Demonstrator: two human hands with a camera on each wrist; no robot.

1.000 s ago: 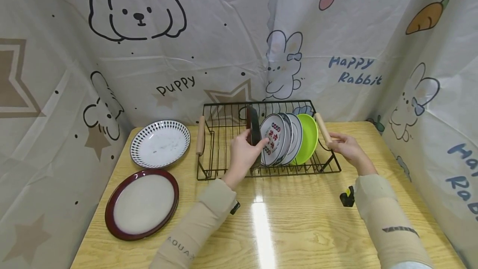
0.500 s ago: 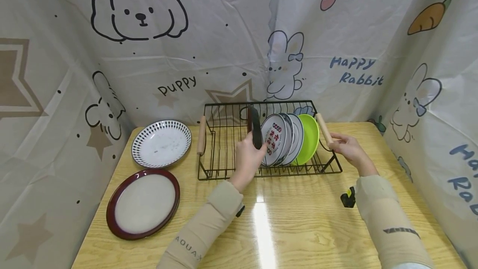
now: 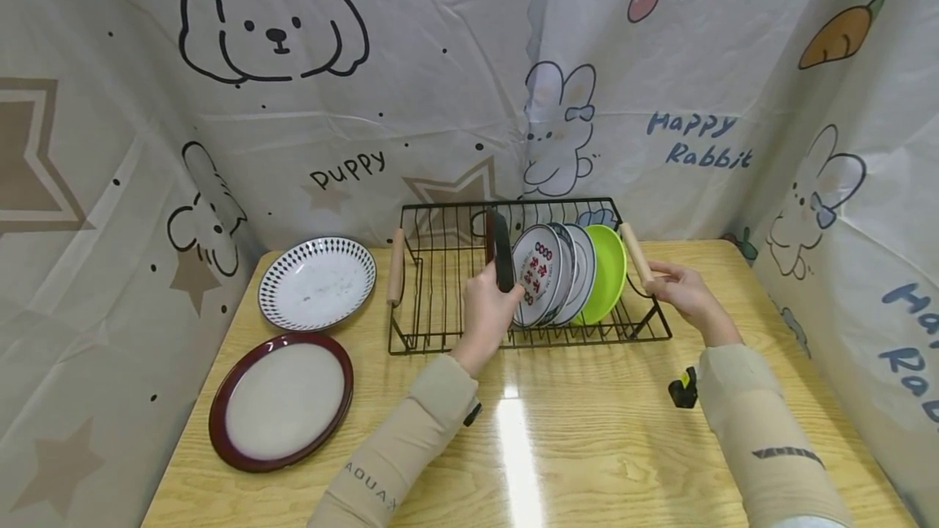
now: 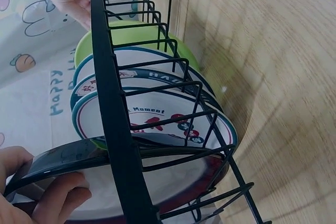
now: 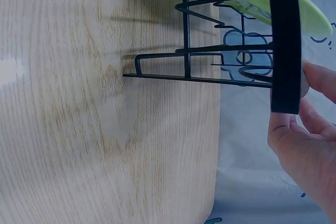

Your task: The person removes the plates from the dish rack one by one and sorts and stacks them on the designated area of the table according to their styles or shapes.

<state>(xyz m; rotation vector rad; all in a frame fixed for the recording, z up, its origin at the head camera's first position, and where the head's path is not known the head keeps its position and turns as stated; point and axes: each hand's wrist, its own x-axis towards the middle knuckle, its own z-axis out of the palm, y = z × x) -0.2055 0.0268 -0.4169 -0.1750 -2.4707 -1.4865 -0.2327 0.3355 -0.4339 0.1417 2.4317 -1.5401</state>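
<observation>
My left hand [image 3: 487,312] pinches the rim of a black plate [image 3: 503,251], which stands nearly edge-on in a black wire dish rack [image 3: 433,341]. In the left wrist view the fingers lie on both sides of that black rim, and a dark-red-rimmed plate shows behind it. Several white patterned plates [image 3: 539,275] lean to its right, followed by a lime-green plate [image 3: 607,275]. At the rack's right end, my right hand [image 3: 685,293] holds the wooden handle [image 3: 635,253] between thumb and fingers. The lower edge of the black plate is partly hidden by the hand.
On the table's left lie a white plate with a black diamond-patterned rim [image 3: 317,283] and, nearer, a dark-red-rimmed plate [image 3: 282,402]. A second wooden handle [image 3: 396,267] marks the rack's left end. Printed cloth [image 3: 440,63] hangs behind and beside the wooden table [image 3: 587,430].
Since one second ago my left hand has shifted slightly to the right, its grip on the black plate's rim changing. In the last half second both hands stay still.
</observation>
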